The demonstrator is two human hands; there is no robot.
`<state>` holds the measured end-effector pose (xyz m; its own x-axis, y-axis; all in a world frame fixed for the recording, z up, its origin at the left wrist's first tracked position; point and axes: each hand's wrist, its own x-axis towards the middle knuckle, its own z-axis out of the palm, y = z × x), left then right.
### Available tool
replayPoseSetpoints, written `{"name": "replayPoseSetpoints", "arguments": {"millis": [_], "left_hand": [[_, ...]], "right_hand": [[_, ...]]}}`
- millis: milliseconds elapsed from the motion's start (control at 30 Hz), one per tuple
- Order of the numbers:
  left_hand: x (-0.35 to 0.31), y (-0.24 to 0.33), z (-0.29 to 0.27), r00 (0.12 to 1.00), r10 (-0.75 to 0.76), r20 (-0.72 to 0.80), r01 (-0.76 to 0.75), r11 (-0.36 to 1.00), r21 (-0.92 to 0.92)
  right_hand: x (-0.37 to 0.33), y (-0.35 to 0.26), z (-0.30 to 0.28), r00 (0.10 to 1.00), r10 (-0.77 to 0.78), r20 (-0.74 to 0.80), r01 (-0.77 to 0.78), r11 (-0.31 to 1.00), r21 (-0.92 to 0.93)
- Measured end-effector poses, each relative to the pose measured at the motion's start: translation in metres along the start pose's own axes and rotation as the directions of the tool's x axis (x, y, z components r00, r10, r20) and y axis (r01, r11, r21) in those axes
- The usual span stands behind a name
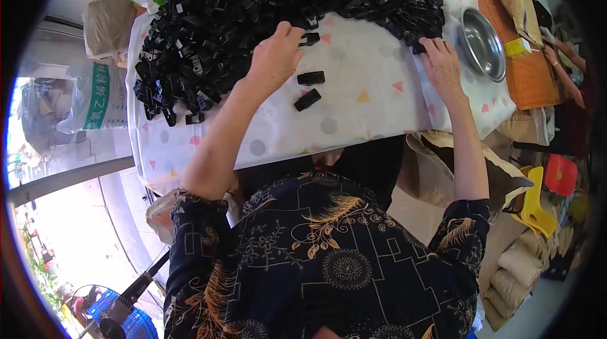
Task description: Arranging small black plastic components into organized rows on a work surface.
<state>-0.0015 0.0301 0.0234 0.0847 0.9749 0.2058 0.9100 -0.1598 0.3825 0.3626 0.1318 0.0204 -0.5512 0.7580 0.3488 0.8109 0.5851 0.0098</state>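
Note:
A large heap of small black plastic parts (221, 17) curves across the far side of the cloth-covered table. My left hand (277, 54) is at the heap's inner edge, its fingers closed on a black plastic part (310, 39) that pokes out to the right. At the heap's right end, my right hand (441, 66) has its fingers pinched on another black part (418, 48); its fingertips are partly hidden. Between my hands and nearer to me, a rectangular black part (311, 78) and a tilted black part (308, 99) lie apart on the cloth.
The pale patterned tablecloth (354, 125) covers the table top. A steel bowl (482, 44) stands to the right, with a small yellow box (517, 48) past it. Open sacks (436, 162) are below the right edge. Another person's arm (564, 73) shows at far right.

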Motion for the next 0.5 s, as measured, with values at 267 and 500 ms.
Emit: {"name": "replayPoseSetpoints", "arguments": {"millis": [267, 500], "left_hand": [[0.017, 0.011, 0.018, 0.995, 0.043, 0.092, -0.049, 0.997, 0.066], [0.009, 0.02, 0.021, 0.975, 0.085, 0.204, -0.053, 0.986, -0.161]], "right_hand": [[0.008, 0.004, 0.008, 0.995, -0.097, -0.011, 0.097, 0.971, 0.218], [0.007, -0.054, -0.002, 0.934, 0.128, 0.335, -0.327, 0.686, 0.65]]}}
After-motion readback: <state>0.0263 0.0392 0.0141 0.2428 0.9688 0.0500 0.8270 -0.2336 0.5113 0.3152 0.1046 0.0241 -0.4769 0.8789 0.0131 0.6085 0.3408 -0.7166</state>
